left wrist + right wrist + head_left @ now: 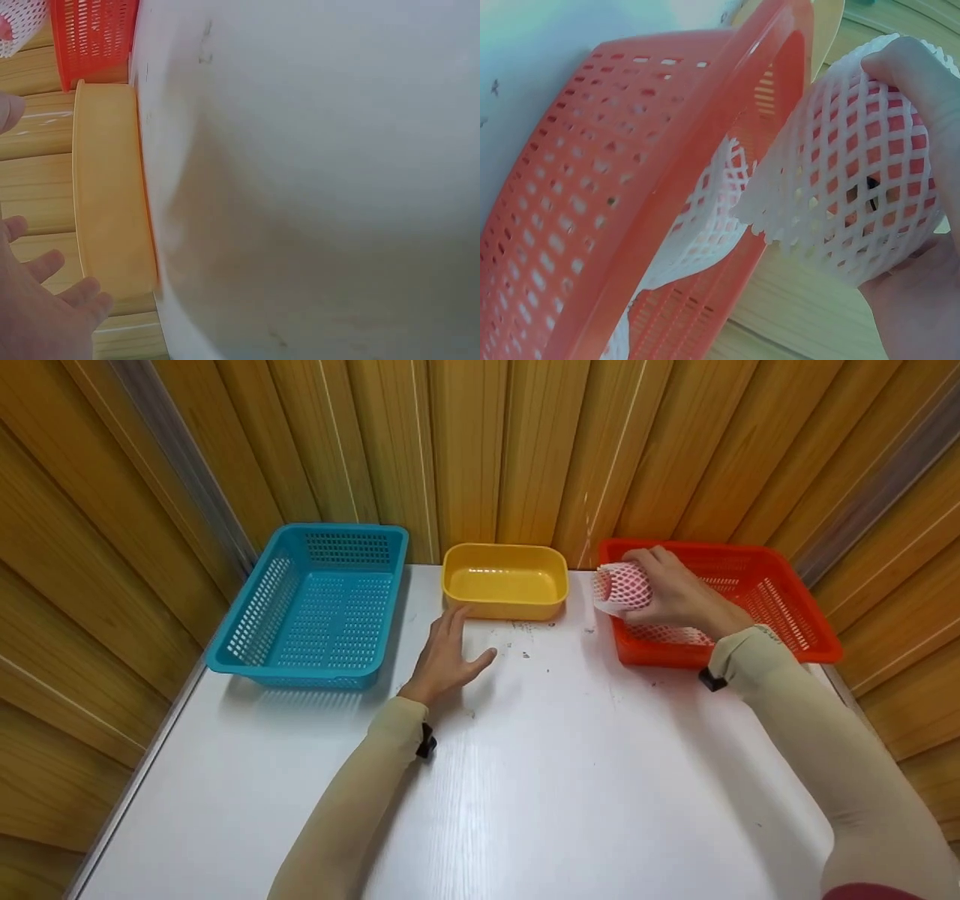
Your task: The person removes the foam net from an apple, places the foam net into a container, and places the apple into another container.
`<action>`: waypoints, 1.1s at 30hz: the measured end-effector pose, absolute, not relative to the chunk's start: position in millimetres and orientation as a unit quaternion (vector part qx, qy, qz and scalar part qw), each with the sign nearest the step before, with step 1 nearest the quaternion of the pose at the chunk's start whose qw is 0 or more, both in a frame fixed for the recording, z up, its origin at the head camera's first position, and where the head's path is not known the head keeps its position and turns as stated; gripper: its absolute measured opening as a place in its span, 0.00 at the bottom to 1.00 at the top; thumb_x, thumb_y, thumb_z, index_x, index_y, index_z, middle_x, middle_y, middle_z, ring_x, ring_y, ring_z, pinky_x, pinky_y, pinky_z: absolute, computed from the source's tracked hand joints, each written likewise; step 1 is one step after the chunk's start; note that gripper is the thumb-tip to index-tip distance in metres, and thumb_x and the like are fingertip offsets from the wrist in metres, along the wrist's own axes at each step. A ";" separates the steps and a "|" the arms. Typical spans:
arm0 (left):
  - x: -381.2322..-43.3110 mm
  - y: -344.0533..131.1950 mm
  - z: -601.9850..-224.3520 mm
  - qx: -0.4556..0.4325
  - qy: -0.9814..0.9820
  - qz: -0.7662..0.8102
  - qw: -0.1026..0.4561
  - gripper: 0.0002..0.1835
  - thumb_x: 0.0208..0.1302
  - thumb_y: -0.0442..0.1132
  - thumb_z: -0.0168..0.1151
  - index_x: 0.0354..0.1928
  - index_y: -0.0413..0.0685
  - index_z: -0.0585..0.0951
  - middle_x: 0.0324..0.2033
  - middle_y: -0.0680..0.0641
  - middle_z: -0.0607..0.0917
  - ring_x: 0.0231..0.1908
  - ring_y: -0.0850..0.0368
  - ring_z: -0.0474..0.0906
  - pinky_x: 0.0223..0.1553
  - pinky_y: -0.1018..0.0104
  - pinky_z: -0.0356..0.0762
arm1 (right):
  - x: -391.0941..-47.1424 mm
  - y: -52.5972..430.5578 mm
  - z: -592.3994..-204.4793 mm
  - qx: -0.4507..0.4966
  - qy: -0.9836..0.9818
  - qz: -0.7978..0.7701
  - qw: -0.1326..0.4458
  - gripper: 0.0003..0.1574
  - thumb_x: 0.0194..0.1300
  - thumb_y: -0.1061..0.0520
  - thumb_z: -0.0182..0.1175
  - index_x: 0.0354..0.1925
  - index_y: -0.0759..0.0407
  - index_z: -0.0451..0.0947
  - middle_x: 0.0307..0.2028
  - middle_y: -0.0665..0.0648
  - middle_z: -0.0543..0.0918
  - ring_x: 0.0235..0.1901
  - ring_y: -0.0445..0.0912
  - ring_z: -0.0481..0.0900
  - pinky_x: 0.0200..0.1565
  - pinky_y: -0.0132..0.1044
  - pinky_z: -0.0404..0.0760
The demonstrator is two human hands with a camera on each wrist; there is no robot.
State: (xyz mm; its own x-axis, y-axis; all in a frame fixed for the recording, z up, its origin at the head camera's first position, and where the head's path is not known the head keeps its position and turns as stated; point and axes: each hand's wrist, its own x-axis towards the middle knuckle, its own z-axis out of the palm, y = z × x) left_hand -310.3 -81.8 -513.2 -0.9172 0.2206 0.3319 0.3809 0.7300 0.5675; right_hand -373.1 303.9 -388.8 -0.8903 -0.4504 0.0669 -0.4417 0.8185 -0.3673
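My right hand grips a round red fruit in a white foam net sleeve, above the left rim of the red basket. In the right wrist view, thumb and fingers wrap around the netted fruit, and the sleeve's loose end hangs past it. Another white foam net lies inside the basket, its contents partly hidden by the wall. My left hand is held with fingers spread and nothing in it, just in front of the yellow container. It appears in the left wrist view beside that container.
A blue perforated basket stands at the back left of the white table. Wood-patterned panels rise behind and at both sides. Small dark specks mark the table in front of the yellow container.
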 end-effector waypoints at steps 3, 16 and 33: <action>-309.4 -86.1 -513.7 -0.158 -0.924 -0.327 0.117 0.45 0.64 0.60 0.65 0.76 0.44 0.61 0.77 0.42 0.59 0.74 0.42 0.57 0.73 0.49 0.62 | -373.2 297.1 -388.7 -0.236 0.953 -0.192 0.010 0.57 0.51 0.48 0.80 0.72 0.53 0.61 0.59 0.61 0.69 0.58 0.57 0.68 0.59 0.63 0.78; -307.0 -94.3 -516.8 -0.125 -0.931 -0.330 0.093 0.45 0.65 0.62 0.64 0.77 0.51 0.59 0.78 0.43 0.57 0.75 0.46 0.54 0.75 0.50 0.59 | -371.4 268.6 -389.8 -0.243 0.950 -0.195 0.023 0.56 0.52 0.46 0.80 0.72 0.51 0.62 0.59 0.61 0.65 0.57 0.57 0.68 0.57 0.59 0.80; -304.7 -99.6 -517.9 -0.120 -0.935 -0.321 0.094 0.45 0.66 0.61 0.64 0.76 0.50 0.59 0.77 0.43 0.58 0.75 0.46 0.55 0.75 0.53 0.57 | -380.4 218.8 -397.8 -0.301 0.935 -0.189 0.015 0.55 0.51 0.46 0.80 0.70 0.55 0.64 0.62 0.59 0.71 0.61 0.54 0.67 0.64 0.55 0.75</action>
State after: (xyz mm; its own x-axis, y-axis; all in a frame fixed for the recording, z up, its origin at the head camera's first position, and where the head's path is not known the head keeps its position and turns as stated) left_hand -304.7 -99.6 -517.9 -0.9533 0.1639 0.2537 0.2852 0.7651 0.5773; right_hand -380.4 218.8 -397.8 -0.8184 -0.5682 0.0862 -0.5569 0.7470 -0.3630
